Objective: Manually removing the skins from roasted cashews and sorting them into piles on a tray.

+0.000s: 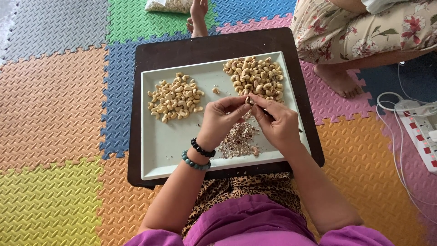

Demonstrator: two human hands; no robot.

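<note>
My left hand (pixel 221 120) and my right hand (pixel 276 123) meet over a pale rectangular tray (pixel 159 146), both pinching one cashew nut (pixel 249 100) between the fingertips. My right hand also holds a thin dark tool, mostly hidden. Two bead bracelets circle my left wrist. A heap of pale peeled cashews (pixel 175 97) lies at the tray's far left. Another heap of cashews (pixel 255 76) with brownish skin lies at the far right. Under my hands sits a pile of reddish skin flakes (pixel 238 139).
The tray rests on a dark low table (pixel 200 48) over colourful foam floor mats. Another person sits at the far right in a floral garment, one bare foot (pixel 339 79) near the table. A bag of nuts (pixel 168 5) and a second foot lie beyond. A power strip (pixel 421 130) lies at right.
</note>
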